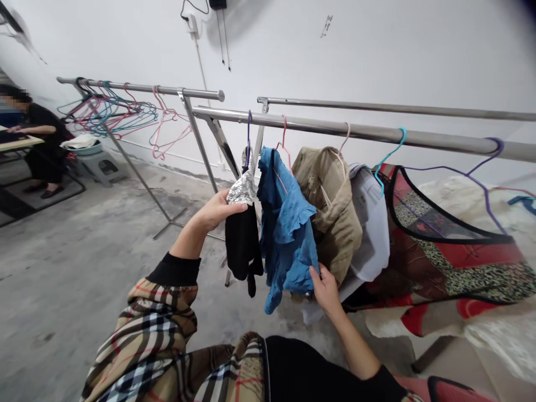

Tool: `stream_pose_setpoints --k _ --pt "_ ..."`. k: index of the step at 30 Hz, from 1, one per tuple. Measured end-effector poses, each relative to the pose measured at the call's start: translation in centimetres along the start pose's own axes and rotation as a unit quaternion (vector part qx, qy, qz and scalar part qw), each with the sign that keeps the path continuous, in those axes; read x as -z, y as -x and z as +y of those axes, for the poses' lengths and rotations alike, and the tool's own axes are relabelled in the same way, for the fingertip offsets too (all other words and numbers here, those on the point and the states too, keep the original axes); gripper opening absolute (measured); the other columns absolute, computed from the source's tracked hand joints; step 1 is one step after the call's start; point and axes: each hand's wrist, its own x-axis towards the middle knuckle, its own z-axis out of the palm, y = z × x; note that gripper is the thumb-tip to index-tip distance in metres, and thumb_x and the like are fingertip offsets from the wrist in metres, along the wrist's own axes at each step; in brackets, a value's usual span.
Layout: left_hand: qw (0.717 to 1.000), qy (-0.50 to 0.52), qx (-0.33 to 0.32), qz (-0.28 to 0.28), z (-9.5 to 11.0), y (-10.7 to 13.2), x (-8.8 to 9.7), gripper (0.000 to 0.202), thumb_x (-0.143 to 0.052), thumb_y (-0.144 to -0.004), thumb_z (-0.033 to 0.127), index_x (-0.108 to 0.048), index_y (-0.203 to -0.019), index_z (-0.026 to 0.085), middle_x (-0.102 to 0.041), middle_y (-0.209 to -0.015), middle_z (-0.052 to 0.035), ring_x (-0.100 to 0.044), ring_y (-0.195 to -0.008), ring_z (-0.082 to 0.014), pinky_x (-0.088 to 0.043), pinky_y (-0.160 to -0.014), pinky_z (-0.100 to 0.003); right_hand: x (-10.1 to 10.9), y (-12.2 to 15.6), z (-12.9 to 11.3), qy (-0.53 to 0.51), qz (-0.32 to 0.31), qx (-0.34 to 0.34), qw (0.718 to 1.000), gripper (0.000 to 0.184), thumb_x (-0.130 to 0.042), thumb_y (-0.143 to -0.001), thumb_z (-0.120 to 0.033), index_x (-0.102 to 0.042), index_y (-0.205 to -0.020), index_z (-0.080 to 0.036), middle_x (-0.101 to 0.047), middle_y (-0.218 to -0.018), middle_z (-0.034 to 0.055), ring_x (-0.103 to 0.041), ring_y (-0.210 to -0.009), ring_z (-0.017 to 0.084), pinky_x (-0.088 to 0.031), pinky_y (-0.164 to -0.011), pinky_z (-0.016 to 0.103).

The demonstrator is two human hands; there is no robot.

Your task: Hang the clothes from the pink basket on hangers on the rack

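My left hand (218,209) is closed on the silver-and-black garment (243,234) that hangs from a purple hanger on the steel rail (368,133). My right hand (324,290) pinches the lower hem of the blue garment (287,229) beside it, which hangs on a pink hanger. Further right on the same rail hang a tan garment (330,201), a white one (371,223) and a red, black and leopard-print one (444,245).
A second steel rack (142,88) at the left holds several empty coloured hangers (109,111). A person sits at a table at the far left, next to a grey stool (98,162) with a basin. Cloth lies piled at the right (498,324). The floor is bare concrete.
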Motion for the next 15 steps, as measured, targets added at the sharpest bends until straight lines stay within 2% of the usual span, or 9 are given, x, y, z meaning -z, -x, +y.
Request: stream_pose_setpoints --k 4,7,15 --pt "0.998 -0.045 -0.026 0.036 1.2 0.9 -0.4 0.039 -0.08 -0.06 0.035 -0.065 -0.09 0.015 -0.067 -0.078 -0.0004 -0.06 -0.07 -0.0144 -0.049 -0.07 -0.026 -0.2 0.0 -0.2 -0.012 0.001 0.005 1.0 0.051 -0.051 -0.085 -0.058 -0.068 -0.103 -0.013 -0.075 -0.099 0.0134 -0.07 -0.091 0.027 -0.055 -0.086 0.039" --pt "0.995 -0.084 -0.045 0.04 1.6 1.1 -0.3 0.038 -0.079 -0.061 0.034 -0.065 -0.091 0.015 -0.068 -0.08 -0.0006 -0.061 -0.073 -0.0144 -0.05 -0.073 -0.026 -0.3 0.1 -0.4 -0.017 0.007 0.004 1.0 0.049 -0.051 -0.086 -0.056 -0.068 -0.104 -0.014 -0.075 -0.099 0.0129 -0.069 -0.093 0.027 -0.055 -0.088 0.039" --pt "0.99 -0.132 -0.044 0.019 1.4 1.1 0.0 0.062 -0.081 -0.06 0.041 -0.062 -0.114 0.016 -0.072 -0.105 -0.009 -0.066 -0.091 -0.0237 -0.056 -0.08 -0.032 -0.9 0.3 -0.3 0.027 -0.015 0.023 0.999 0.037 -0.045 -0.091 -0.045 -0.066 -0.1 -0.016 -0.073 -0.085 0.0063 -0.066 -0.077 0.019 -0.053 -0.074 0.03"
